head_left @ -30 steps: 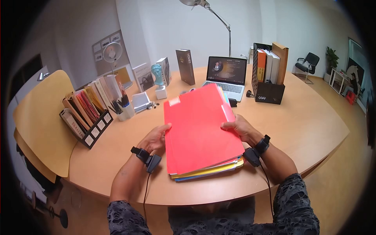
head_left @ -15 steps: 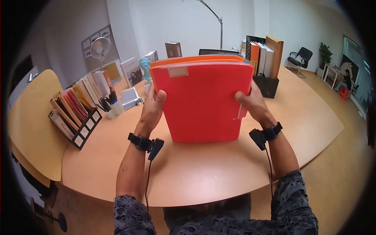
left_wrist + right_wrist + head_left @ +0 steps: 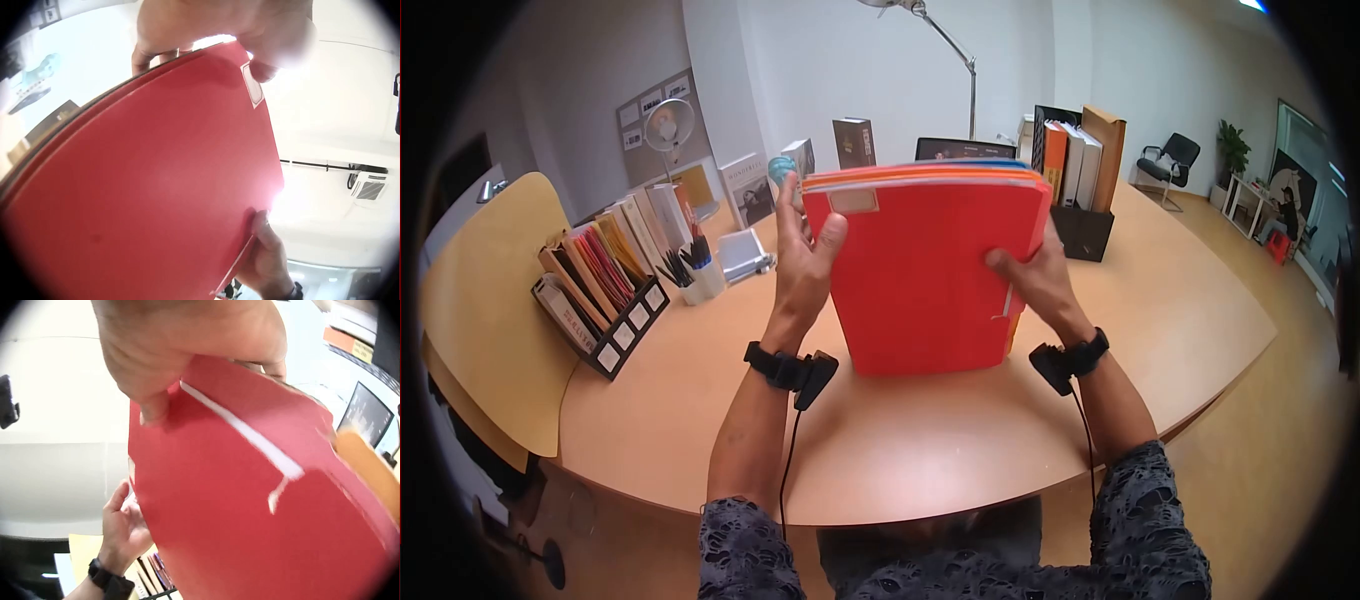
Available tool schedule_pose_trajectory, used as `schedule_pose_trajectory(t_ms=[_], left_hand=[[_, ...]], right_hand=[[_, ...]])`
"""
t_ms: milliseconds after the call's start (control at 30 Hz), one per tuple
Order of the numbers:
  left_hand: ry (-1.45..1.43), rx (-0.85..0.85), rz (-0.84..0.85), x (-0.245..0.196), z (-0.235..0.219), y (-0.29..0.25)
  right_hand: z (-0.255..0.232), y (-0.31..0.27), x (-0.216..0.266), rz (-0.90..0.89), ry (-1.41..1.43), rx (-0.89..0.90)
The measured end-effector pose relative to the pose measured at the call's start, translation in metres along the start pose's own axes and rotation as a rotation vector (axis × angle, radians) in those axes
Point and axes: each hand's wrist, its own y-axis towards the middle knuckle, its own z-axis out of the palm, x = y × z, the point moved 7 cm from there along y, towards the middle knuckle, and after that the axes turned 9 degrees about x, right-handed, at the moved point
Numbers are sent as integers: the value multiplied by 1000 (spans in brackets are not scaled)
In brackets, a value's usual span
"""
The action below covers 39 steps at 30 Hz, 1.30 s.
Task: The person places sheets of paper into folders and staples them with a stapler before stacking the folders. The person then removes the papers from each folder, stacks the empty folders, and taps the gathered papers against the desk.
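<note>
A stack of file folders [image 3: 930, 280] stands upright on the desk, a red cover facing me and orange and blue edges behind it. My right hand [image 3: 1040, 275] grips its right side, thumb on the red cover and fingers behind. At the left edge, my left hand [image 3: 803, 265] has its thumb raised in front and its fingers stretched up along the side. A bright gap shows between that palm and the folder edge in the left wrist view. A pale label [image 3: 252, 85] marks the cover's upper left corner. In the right wrist view, a white strip [image 3: 250, 434] runs beside the folder's tab.
A black organizer [image 3: 610, 340] with books and files stands on the left, beside a pen cup [image 3: 695, 283]. Behind the folders are a laptop [image 3: 965, 148], a dark book [image 3: 854, 143] and a teal bust [image 3: 781, 169]. A black file box [image 3: 1083, 233] stands at the back right.
The folders have been tipped from leaning flat to upright, their bottom edges on the desk. My left hand has loosened, its thumb lifting off the cover; the right keeps its grip.
</note>
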Motion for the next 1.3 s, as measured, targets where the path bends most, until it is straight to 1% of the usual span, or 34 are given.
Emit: schedule_pose_trajectory(t_ms=[33, 100, 133, 167, 200, 233, 267, 300, 333, 367, 400, 433, 500, 533, 567, 600, 633, 700, 733, 800, 833, 867, 900, 933, 1000, 1033, 1100, 1133, 1200, 1233, 1300], left_hand=[[-24, -56, 37, -9, -5, 1], [-43, -72, 45, -15, -7, 10], [74, -76, 95, -18, -7, 15], [190, -79, 144, -22, -6, 20], [305, -82, 191, -25, -4, 22], [304, -80, 192, -24, -5, 23], [310, -50, 143, -20, -8, 25], [315, -21, 95, -16, -9, 26], [315, -24, 100, -15, -9, 26], [240, -44, 19, -7, -12, 26], [164, -63, -66, -6, -12, 26], [163, -62, -66, -10, -7, 26], [163, -224, -54, -18, -3, 24], [161, -221, -58, -17, -1, 24], [229, -195, -48, -18, 0, 24], [297, -172, -36, -18, 2, 23], [297, -171, -37, -17, 1, 21], [49, -124, -84, -4, 3, 12], [-77, -100, -103, 2, 6, 7], [-328, -54, -143, 19, 14, -5], [-328, -55, -144, 36, 16, -17], [-233, -37, -180, 59, 20, -31], [-138, -17, -214, 61, 23, -37], [-139, -17, -214, 62, 26, -39], [-174, -70, -225, 62, 28, -43], [-176, -74, -222, 59, 27, -41], [-88, -79, -143, 49, 24, -33], [-90, -77, -154, 49, 23, -32], [-116, -18, -202, 51, 21, -31], [-118, -21, -203, 53, 17, -33], [-133, 18, -188, 56, 13, -35]], right_hand=[[-3, 5, 5, -10, -4, -2], [-21, 12, 23, 2, -104, -133], [-18, 15, 49, -60, -27, -193], [-20, 19, 50, -63, -28, -196], [-20, 23, 56, -168, -158, -184], [-18, 25, 63, -273, -289, -170], [-17, 27, 61, -260, -263, -127], [-20, 25, 59, -263, -264, -128], [-23, 26, 52, -210, -262, -92], [-23, 27, 46, -157, -260, -57], [-24, 28, 49, -157, -261, -56], [-26, 29, 50, -121, -299, -54], [-25, 28, 58, -79, -340, -55], [-17, 27, 72, -139, -426, -59], [-12, 24, 81, -201, -511, -62], [-11, 25, 72, -181, -466, 4], [-13, 25, 64, -181, -465, 3], [-18, 23, 53, -238, -459, -97], [-15, 21, 48, -240, -461, -98], [-16, 10, 5, 106, 192, -188], [-11, 0, -5, 107, 192, -187], [-1, -9, -19, 176, 179, -85], [9, -14, -23, 243, 164, 16], [12, -17, -25, 243, 163, 16], [15, -20, -26, 311, 258, -116], [14, -16, -19, 309, 256, -113], [8, -8, -7, 314, 170, -98], [6, -8, -11, 325, 171, -98], [1, -6, -14, 220, 143, -76], [-2, -9, -18, 221, 141, -73], [-7, -14, -22, 126, 134, -65]])
